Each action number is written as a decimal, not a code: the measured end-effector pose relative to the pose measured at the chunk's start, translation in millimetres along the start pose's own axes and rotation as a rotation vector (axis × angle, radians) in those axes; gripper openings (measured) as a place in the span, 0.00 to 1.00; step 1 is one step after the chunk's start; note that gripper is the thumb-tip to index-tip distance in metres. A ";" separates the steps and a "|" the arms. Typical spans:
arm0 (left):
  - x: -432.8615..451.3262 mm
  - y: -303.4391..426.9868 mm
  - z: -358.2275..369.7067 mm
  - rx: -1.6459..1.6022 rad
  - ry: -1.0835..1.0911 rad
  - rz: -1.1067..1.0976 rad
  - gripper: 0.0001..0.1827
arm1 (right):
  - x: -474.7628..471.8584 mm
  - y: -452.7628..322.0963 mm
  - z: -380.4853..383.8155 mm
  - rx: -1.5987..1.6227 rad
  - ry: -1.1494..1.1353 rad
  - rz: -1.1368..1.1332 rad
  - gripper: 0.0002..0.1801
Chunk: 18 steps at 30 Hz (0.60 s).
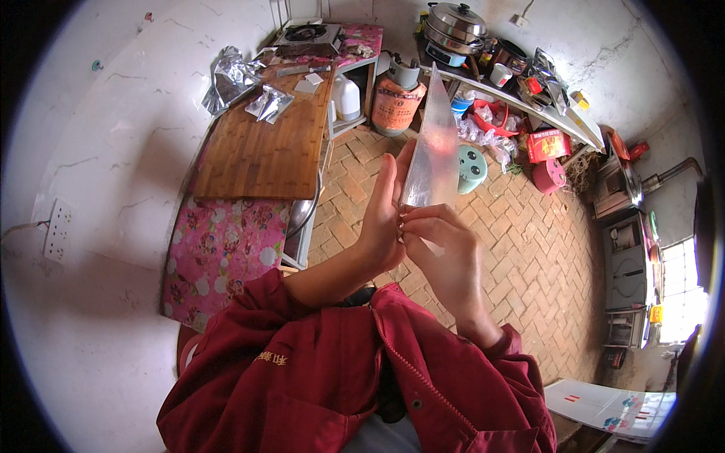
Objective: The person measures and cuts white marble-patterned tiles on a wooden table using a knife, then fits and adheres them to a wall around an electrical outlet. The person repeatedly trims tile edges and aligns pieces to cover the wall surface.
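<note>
A thin translucent plastic bag or sheet [431,153] stands upright between my hands, its tip pointing away from me. My left hand [385,218] supports its left side, palm against it and fingers extended. The fingertips of my right hand [444,243] pinch its near lower edge. To the left, a wooden board [266,153] lies on a table with a pink flowered cover [226,249]. On the board are crumpled silver foil [232,79], a smaller foil piece [269,103], a knife [300,69] and small white pieces [308,84].
An orange-wrapped gas cylinder [398,105] and a green stool [471,169] stand on the brick floor beyond my hands. A gas stove [310,39] is at the far left; a steamer pot [455,28] sits on the far counter. A pink stool [548,175] stands right.
</note>
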State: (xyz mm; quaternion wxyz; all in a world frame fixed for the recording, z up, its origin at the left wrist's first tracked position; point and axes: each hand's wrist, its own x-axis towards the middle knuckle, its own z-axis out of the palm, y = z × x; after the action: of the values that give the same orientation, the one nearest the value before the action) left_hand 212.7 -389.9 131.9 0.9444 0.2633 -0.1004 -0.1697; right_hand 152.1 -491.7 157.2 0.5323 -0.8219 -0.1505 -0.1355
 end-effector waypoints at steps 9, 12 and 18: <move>-2.4 0.1 -5.0 0.038 -0.022 -0.004 0.38 | 4.5 13.7 -5.9 0.208 -0.125 0.103 0.08; -3.5 3.0 -2.9 0.009 -0.021 0.022 0.32 | 10.9 16.2 -7.4 0.267 -0.113 0.135 0.06; -6.1 -15.2 -25.7 0.003 0.101 0.092 0.17 | 20.9 49.4 -10.5 0.262 -0.044 0.198 0.06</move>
State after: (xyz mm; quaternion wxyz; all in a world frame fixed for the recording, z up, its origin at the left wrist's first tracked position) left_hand 210.3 -387.9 101.6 0.9546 0.2681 -0.0651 -0.1127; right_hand 189.9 -518.3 128.1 0.6422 -0.7592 -0.0969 -0.0437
